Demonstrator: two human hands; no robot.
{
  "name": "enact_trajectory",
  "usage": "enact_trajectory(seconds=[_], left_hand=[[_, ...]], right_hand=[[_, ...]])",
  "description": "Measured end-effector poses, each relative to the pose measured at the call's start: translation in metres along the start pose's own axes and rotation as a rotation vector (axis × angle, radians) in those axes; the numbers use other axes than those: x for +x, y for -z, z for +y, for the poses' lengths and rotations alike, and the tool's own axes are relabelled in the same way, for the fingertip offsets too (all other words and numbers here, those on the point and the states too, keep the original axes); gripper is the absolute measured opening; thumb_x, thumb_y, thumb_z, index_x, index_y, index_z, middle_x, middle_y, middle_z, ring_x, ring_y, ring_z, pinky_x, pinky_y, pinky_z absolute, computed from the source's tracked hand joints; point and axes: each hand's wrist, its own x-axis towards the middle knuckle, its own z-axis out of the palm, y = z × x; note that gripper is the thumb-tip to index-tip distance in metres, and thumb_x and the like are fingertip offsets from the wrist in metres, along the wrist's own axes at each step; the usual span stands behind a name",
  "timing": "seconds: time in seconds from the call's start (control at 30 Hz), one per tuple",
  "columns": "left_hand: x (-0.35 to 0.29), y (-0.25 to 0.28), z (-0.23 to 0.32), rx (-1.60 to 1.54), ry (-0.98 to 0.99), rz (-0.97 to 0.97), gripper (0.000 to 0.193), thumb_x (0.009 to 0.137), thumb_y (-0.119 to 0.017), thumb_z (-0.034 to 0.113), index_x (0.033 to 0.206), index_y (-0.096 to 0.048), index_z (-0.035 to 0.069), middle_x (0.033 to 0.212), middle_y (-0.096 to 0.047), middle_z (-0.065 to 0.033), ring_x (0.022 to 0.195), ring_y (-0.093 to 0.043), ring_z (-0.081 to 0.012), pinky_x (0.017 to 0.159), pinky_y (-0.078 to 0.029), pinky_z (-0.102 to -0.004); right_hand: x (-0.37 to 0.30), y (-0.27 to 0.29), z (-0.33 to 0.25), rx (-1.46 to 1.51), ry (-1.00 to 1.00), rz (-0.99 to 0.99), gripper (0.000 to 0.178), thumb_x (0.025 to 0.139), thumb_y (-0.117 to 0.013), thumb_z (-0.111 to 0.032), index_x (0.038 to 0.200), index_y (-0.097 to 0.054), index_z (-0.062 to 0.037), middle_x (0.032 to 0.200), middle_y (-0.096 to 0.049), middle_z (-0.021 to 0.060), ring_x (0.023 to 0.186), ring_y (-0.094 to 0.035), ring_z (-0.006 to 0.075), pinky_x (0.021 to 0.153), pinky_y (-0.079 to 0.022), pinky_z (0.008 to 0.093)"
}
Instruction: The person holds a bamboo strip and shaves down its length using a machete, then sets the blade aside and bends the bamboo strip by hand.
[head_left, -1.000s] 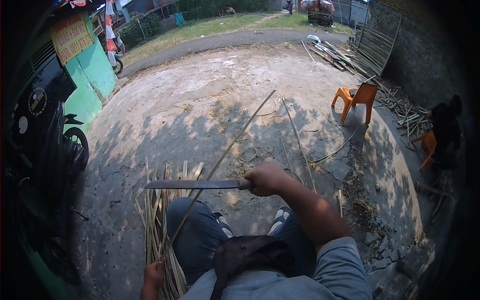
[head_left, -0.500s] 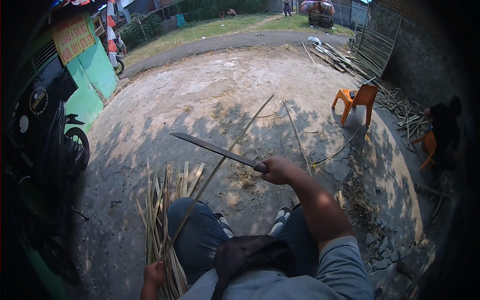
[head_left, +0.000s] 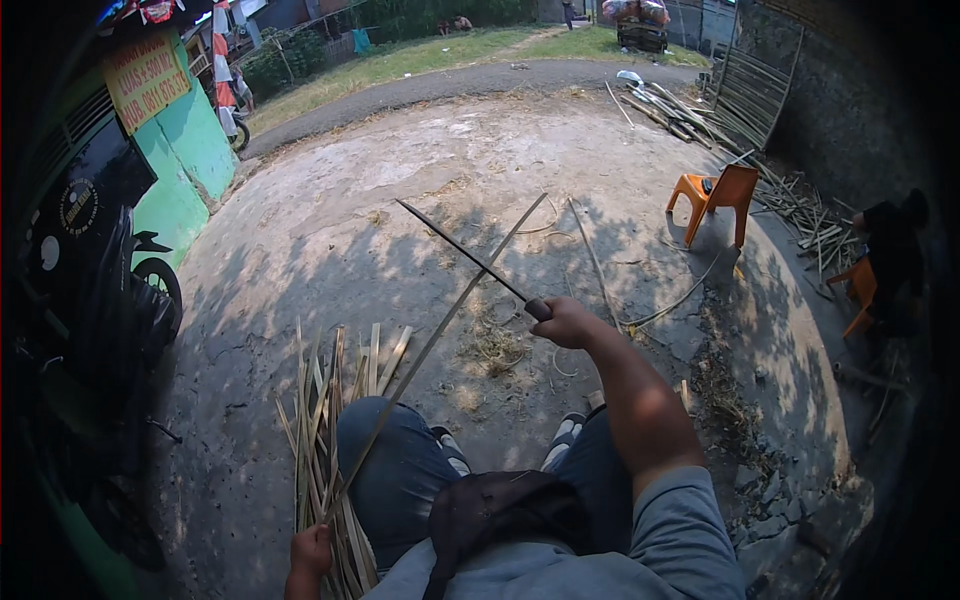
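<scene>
Now, on my feed, the machete (head_left: pixel 468 256) has swung outward, crossing the bamboo strip (head_left: pixel 428 347) nearer its far end, contact unclear; I judge work has shifted along it. The right hand (head_left: pixel 570 325) is clamped on the handle (head_left: pixel 539 310), the left hand (head_left: pixel 311 550) on the strip's near end. Slim, grey-brown, it slants past the left knee (head_left: pixel 410 440).

Your right hand (head_left: pixel 568 323) grips a long knife (head_left: pixel 460 248) that crosses the thin strip (head_left: pixel 440 336) in your left hand (head_left: pixel 311 550), with pale strips (head_left: pixel 313 430) lying beside your left leg (head_left: pixel 400 460).
</scene>
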Motion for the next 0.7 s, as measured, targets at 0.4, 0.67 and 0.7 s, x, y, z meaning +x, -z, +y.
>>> enact_trajectory(seconds=[0.4, 0.67, 0.7], left_hand=[[0.001, 0.001, -0.013, -0.1, 0.035, -0.078, 0.057, 0.106, -0.05, 0.047, 0.082, -0.059, -0.004, 0.061, -0.052, -0.0176, 0.062, -0.058, -0.0225, 0.061, -0.044, -0.0439], [0.003, 0.007, -0.005, -0.132, 0.013, -0.115, 0.062, 0.107, -0.047, 0.051, 0.078, -0.056, -0.003, 0.061, -0.051, -0.0127, 0.062, -0.052, -0.0182, 0.061, -0.043, -0.0425], [0.002, 0.009, -0.005, -0.129, 0.029, -0.13, 0.064, 0.107, -0.047, 0.052, 0.077, -0.055, -0.003, 0.061, -0.05, -0.0122, 0.063, -0.051, -0.0181, 0.061, -0.043, -0.0425]], right_hand=[[-0.043, -0.027, -0.074, -0.451, 0.332, -0.272, 0.025, 0.085, -0.068, -0.03, 0.105, -0.076, -0.0169, 0.097, -0.076, 0.0141, 0.092, -0.072, 0.0383, 0.084, -0.056, 0.048], [-0.005, -0.011, -0.008, -0.115, 0.036, -0.076, 0.031, 0.082, -0.072, -0.024, 0.109, -0.075, -0.0103, 0.099, -0.075, 0.0179, 0.095, -0.072, 0.0374, 0.083, -0.055, 0.0464], [-0.01, -0.012, -0.012, -0.131, 0.057, -0.081, 0.031, 0.082, -0.072, -0.025, 0.109, -0.075, -0.0094, 0.1, -0.075, 0.0187, 0.095, -0.072, 0.0376, 0.084, -0.056, 0.0465]])
